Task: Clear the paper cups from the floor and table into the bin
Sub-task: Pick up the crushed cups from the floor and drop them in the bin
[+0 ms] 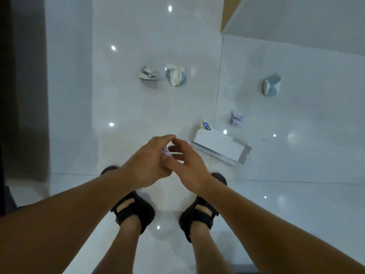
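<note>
One view, from the head, looking straight down. Five crumpled paper cups scattered on the glossy white floor [138, 36], each placed here against the flat white box [219, 148] lying ahead of the right foot. Smallest of them, a blue-and-yellow cup [205, 125], right at the box's far left corner, seemingly touching it. Just past the box's far edge and a little to the right, a pale purple cup [236, 118]. Farther beyond the box on that same side, a blue-and-white cup [270, 85] lying on its side. Well beyond the box and off to its left, a wide flattened cup [175, 77], with a dark-printed cup [147, 75] just beside it, farther left again, a narrow gap between the two.

Close to the box's left end and raised above the floor, both hands together. Left hand [150, 161] with fingers curled, pinching a small white paper wad [166, 151]. Right hand [189, 163] meeting it from the box side, fingers bent round the same wad. Most of the wad hidden between the hands; impossible to tell whether a cup.

Nearer than the box, two black sandals [134, 212] planted on the floor, bare forearms crossing above them. Far beyond the box to the right, the corner of a white worktop [296, 20] with a tan edge. Far left of the box, a dark panel [23, 95].
</note>
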`<state>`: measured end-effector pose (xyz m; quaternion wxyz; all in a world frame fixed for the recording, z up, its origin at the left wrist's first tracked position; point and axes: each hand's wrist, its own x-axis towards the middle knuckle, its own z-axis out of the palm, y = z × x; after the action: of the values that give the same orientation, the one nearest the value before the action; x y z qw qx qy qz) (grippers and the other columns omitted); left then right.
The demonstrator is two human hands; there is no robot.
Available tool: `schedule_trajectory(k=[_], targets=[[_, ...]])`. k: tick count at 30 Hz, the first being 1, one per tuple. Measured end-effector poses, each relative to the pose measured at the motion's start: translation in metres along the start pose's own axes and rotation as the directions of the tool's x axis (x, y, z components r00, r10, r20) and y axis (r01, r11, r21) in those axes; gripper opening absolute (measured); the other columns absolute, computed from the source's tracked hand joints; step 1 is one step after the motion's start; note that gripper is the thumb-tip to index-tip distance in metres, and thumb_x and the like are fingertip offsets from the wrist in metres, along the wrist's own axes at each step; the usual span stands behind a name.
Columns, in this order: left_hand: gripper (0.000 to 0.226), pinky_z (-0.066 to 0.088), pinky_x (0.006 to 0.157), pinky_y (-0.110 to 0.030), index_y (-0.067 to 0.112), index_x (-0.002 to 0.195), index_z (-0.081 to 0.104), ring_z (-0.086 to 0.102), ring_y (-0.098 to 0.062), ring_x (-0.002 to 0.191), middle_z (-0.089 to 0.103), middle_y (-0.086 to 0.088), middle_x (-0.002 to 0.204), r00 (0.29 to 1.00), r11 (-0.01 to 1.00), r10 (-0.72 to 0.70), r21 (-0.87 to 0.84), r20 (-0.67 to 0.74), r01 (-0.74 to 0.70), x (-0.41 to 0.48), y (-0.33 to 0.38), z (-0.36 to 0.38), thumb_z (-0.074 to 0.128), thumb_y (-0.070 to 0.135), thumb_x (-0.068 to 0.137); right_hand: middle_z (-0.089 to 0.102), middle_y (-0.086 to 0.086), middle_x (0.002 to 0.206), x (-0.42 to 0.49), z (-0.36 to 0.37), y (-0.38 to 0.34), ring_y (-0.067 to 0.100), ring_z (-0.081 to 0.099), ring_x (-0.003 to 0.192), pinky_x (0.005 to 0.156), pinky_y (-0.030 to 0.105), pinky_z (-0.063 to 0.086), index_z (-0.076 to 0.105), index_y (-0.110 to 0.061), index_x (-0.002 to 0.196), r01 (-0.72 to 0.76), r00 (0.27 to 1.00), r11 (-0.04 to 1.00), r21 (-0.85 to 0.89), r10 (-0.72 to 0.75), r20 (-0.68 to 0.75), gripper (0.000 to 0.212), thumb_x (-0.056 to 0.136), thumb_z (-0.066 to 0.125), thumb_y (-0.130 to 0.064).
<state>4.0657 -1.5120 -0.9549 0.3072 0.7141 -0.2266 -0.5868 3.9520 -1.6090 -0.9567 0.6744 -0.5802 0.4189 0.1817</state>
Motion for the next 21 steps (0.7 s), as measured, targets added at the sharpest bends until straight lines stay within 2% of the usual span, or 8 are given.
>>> schedule_trajectory(k=[2, 4, 6, 8, 13, 16, 18, 21], targets=[[0.067, 0.046, 0.087, -0.016, 0.021, 0.14, 0.04, 0.054, -0.013, 0.102, 0.048, 0.002, 0.119, 1.0, 0.973, -0.001, 0.229, -0.029, 0.008, -0.004, -0.011, -0.001, 0.071, 0.01, 0.082, 0.054, -0.012, 0.131, -0.004, 0.0, 0.012, 0.004, 0.056, 0.113, 0.086, 0.019, 0.047, 0.043, -0.027, 0.142, -0.001, 1.0, 0.998, -0.063, 0.001, 0.004, 0.055, 0.092, 0.063, -0.034], [0.062, 0.039, 0.093, -0.02, 0.015, 0.139, 0.041, 0.051, -0.012, 0.103, 0.049, -0.001, 0.12, 0.999, 0.943, -0.033, 0.33, -0.039, 0.044, -0.009, -0.027, -0.003, 0.068, 0.013, 0.084, 0.048, -0.006, 0.141, -0.002, -0.002, 0.032, 0.012, 0.049, 0.124, 0.098, 0.027, 0.042, 0.038, -0.025, 0.146, 0.024, 0.999, 0.94, -0.341, -0.033, -0.02, 0.059, 0.092, 0.061, -0.035], [0.06, 0.037, 0.094, -0.021, 0.013, 0.138, 0.042, 0.049, -0.014, 0.109, 0.049, -0.004, 0.121, 0.996, 0.927, -0.066, 0.365, -0.052, 0.081, -0.01, -0.047, -0.003, 0.067, 0.013, 0.084, 0.035, 0.002, 0.151, 0.007, -0.009, 0.053, 0.022, 0.037, 0.133, 0.104, 0.036, 0.038, 0.029, -0.022, 0.15, 0.015, 0.999, 0.759, -0.651, -0.045, -0.029, 0.067, 0.092, 0.058, -0.037], [0.059, 0.037, 0.094, -0.023, 0.012, 0.137, 0.044, 0.05, -0.016, 0.11, 0.05, -0.003, 0.118, 0.995, 0.918, -0.067, 0.385, -0.077, 0.091, -0.009, -0.066, -0.002, 0.067, 0.013, 0.083, 0.027, 0.004, 0.153, 0.025, -0.015, 0.069, 0.026, 0.031, 0.135, 0.102, 0.039, 0.039, 0.023, -0.024, 0.151, -0.007, 0.997, 0.619, -0.785, -0.06, -0.056, 0.072, 0.09, 0.059, -0.036], [0.056, 0.04, 0.09, -0.025, 0.011, 0.133, 0.048, 0.051, -0.017, 0.104, 0.048, -0.004, 0.121, 0.986, 0.918, -0.006, 0.391, -0.168, 0.072, 0.008, -0.101, -0.003, 0.07, 0.014, 0.082, 0.015, 0.004, 0.156, 0.085, -0.002, 0.099, 0.031, 0.033, 0.13, 0.091, 0.041, 0.044, 0.024, -0.03, 0.148, -0.003, 0.993, 0.382, -0.924, -0.107, -0.047, 0.07, 0.089, 0.06, -0.028], [0.055, 0.038, 0.088, -0.023, 0.013, 0.133, 0.049, 0.05, -0.014, 0.101, 0.046, -0.001, 0.123, 0.979, 0.929, 0.019, 0.365, -0.204, 0.058, 0.015, -0.114, -0.004, 0.069, 0.015, 0.082, 0.02, 0.009, 0.155, 0.111, 0.006, 0.108, 0.037, 0.038, 0.12, 0.09, 0.041, 0.046, 0.027, -0.027, 0.146, -0.031, 0.98, 0.257, -0.966, -0.183, -0.08, 0.062, 0.09, 0.055, -0.021], [0.055, 0.039, 0.09, -0.024, 0.015, 0.134, 0.048, 0.05, -0.014, 0.104, 0.044, -0.001, 0.127, 0.982, 0.926, 0.011, 0.373, -0.187, 0.06, 0.017, -0.118, -0.006, 0.068, 0.016, 0.083, 0.026, 0.011, 0.15, 0.118, 0.007, 0.114, 0.038, 0.037, 0.116, 0.088, 0.039, 0.046, 0.033, -0.023, 0.143, -0.017, 0.976, 0.218, -0.976, -0.207, -0.063, 0.057, 0.09, 0.052, -0.013], [0.054, 0.039, 0.092, -0.024, 0.015, 0.135, 0.047, 0.049, -0.014, 0.106, 0.044, -0.002, 0.13, 0.984, 0.929, -0.02, 0.362, -0.175, 0.084, 0.015, -0.115, -0.012, 0.067, 0.017, 0.084, 0.034, 0.012, 0.145, 0.113, 0.002, 0.121, 0.036, 0.036, 0.119, 0.086, 0.04, 0.048, 0.043, -0.018, 0.138, 0.052, 0.978, 0.23, -0.972, -0.207, 0.003, 0.05, 0.09, 0.043, -0.003]])
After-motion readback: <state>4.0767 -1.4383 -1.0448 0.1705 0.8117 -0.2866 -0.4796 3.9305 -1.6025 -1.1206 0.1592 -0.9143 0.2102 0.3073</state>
